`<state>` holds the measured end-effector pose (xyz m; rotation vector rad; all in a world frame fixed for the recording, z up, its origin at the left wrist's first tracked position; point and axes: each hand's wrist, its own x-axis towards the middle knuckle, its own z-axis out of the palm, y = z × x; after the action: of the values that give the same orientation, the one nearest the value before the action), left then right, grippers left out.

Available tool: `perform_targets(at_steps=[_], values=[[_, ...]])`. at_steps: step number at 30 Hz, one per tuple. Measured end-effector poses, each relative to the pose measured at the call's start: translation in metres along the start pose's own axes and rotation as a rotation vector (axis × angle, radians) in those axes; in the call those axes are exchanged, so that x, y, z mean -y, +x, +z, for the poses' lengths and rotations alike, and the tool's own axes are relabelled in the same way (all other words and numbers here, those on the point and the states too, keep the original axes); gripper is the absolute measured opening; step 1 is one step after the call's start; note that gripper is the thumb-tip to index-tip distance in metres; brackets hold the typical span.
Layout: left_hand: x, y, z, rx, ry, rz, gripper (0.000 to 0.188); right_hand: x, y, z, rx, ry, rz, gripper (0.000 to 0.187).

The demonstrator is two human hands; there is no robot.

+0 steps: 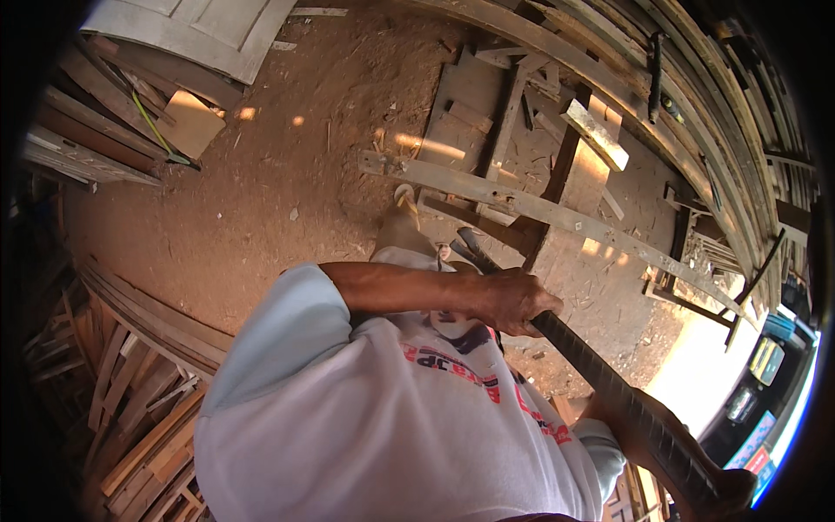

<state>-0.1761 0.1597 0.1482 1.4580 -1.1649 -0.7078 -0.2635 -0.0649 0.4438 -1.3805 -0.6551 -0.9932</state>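
A long dark ribbed metal crowbar [600,370] slants across the front of my body, from a forked end near my legs to the lower right. My left hand [517,302] is wrapped round it a short way below the fork, with that arm bent across my chest. At the bar's other end my right hand [731,491] grips it, partly in shadow near the picture's rim. Just beyond the fork, a long grey plank [539,207] with holes lies across a wooden beam [570,178]. The fork is apart from the plank in this view.
A short wood block [595,135] sits on the beam. Long stacked boards [696,148] curve along the right, with a hammer-like tool [655,78] on them. Wood scraps [139,391] pile up at left, and a pale door panel [209,30] lies far left. Chips litter the dirt floor [287,174].
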Motion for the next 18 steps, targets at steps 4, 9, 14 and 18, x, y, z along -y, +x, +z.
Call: perform_targets(at_steps=[4,9,14,18], values=[[-0.027,-0.017,-0.028,-0.196,0.153,0.003,0.033,-0.029,0.012,0.01,-0.024,0.03,-0.015,0.034],[-0.007,-0.019,-0.061,-0.434,0.273,-0.058,0.03,-0.033,0.029,0.009,0.03,0.019,-0.031,0.032],[0.009,-0.029,-0.076,-0.535,0.3,-0.136,0.03,-0.049,0.041,-0.012,-0.009,0.096,-0.103,0.034],[0.02,-0.038,-0.084,-0.55,0.339,-0.251,0.035,-0.065,0.046,-0.015,-0.057,0.02,-0.063,0.036]])
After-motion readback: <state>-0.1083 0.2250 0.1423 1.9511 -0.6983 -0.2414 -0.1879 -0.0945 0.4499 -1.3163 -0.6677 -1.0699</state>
